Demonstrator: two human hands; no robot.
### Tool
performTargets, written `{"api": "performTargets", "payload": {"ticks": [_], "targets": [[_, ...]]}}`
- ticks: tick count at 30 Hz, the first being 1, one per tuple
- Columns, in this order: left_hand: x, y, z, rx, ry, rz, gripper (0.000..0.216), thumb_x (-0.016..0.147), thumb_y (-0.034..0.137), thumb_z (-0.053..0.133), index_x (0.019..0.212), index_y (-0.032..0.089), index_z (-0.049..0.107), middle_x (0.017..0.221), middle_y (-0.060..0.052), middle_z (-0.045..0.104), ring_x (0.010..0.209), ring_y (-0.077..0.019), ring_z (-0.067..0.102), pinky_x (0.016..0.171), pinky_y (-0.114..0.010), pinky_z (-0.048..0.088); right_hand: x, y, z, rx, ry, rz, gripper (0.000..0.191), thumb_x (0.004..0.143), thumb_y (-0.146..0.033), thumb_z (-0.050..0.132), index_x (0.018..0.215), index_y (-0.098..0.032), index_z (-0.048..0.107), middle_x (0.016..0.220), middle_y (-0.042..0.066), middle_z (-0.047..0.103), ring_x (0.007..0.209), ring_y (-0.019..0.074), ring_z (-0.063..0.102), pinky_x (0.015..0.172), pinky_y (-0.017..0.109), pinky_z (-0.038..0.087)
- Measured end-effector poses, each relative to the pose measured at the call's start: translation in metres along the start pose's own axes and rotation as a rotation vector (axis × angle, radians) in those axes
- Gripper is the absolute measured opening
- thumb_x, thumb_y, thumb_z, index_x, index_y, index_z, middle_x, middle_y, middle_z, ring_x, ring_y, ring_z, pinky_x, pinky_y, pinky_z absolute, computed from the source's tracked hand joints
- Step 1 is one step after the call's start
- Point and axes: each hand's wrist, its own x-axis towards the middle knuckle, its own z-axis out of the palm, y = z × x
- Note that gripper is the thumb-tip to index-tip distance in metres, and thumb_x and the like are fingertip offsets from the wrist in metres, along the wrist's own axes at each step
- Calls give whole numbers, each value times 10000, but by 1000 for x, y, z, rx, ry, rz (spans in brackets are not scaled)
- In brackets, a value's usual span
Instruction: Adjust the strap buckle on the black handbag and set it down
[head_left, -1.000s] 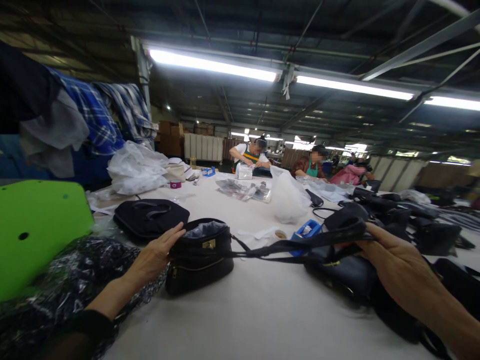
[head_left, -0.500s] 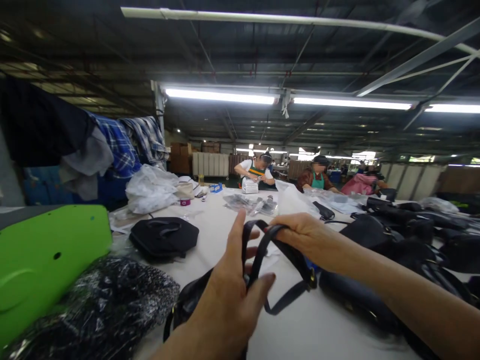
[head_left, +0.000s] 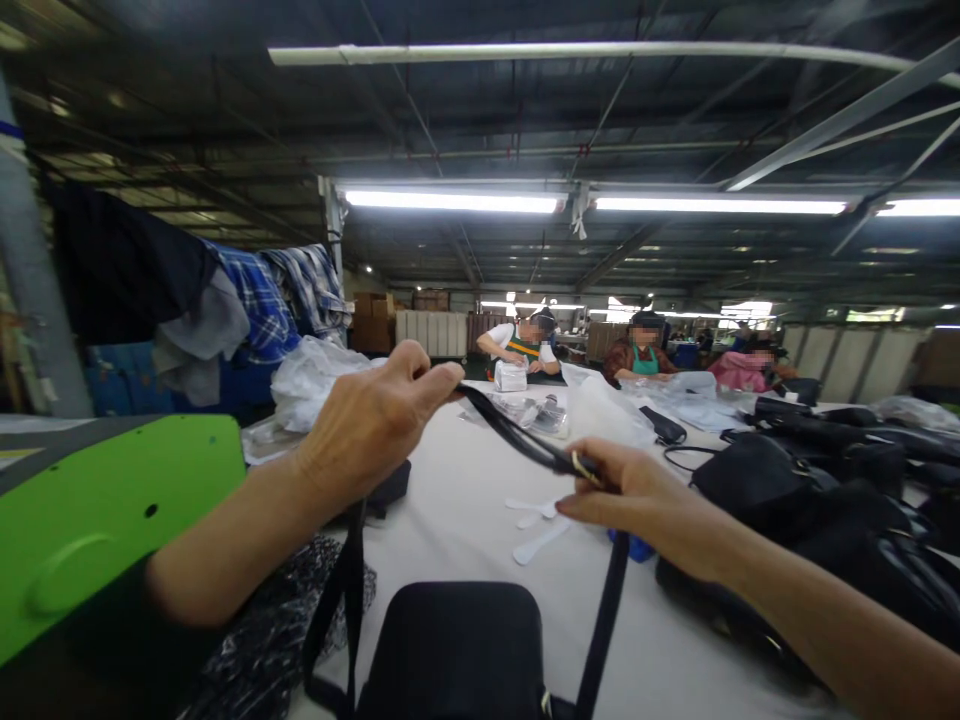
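Note:
A small black handbag [head_left: 457, 650] sits at the near edge of the white table [head_left: 465, 500], right below me. Its black strap [head_left: 517, 440] runs up from both sides of the bag and is stretched between my hands. My left hand [head_left: 375, 420] is raised and pinches the strap's upper end between thumb and fingers. Lower and to the right, my right hand [head_left: 637, 495] grips the strap at a gold buckle.
A green moulded panel [head_left: 112, 520] and a speckled plastic-wrapped bundle [head_left: 277, 630] lie at the left. Several black bags [head_left: 810, 500] are piled at the right. White plastic bags [head_left: 307, 380], paper strips and packets lie further back. Three people work at the far end; clothes hang at left.
The bag has come closer to me, below my hands. My left hand rose from the loop and now pinches the strap, which my hands have pulled straight between them.

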Motion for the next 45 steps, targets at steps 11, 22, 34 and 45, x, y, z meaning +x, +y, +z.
{"api": "performTargets", "payload": {"ticks": [11, 22, 34, 45], "targets": [[63, -42, -20, -470, -574, -57, 255, 761, 387, 584, 661, 168, 669, 556, -5, 482, 480, -120, 394, 465, -221, 264, 46, -59, -60, 95, 400, -328, 286, 654, -421, 721, 670, -145, 647, 444, -69, 409, 432, 55, 316, 430, 221, 201], [31, -14, 21, -1057, -608, -126, 287, 731, 299, 583, 959, 160, 688, 597, 33, 527, 488, -83, 414, 473, -171, 332, 30, -32, -44, 372, 177, -199, 293, 579, -300, 767, 804, -142, 666, 565, -49, 491, 441, 44, 369, 453, 220, 217], [38, 10, 15, -1413, -598, -339, 210, 555, 231, 741, 686, 126, 616, 654, -9, 614, 618, -124, 531, 564, -210, 397, 21, -28, -59, 451, 172, -249, 269, 543, -197, 786, 785, -183, 670, 613, -43, 532, 521, 60, 390, 488, 201, 267], [32, 49, 23, -1873, -761, -303, 380, 731, 469, 688, 687, 102, 600, 397, 64, 392, 340, -23, 255, 357, -175, 129, 3, -31, -56, 632, 134, -257, 289, 558, -314, 813, 766, -178, 665, 577, -43, 411, 473, 45, 249, 447, 217, 160]]}}
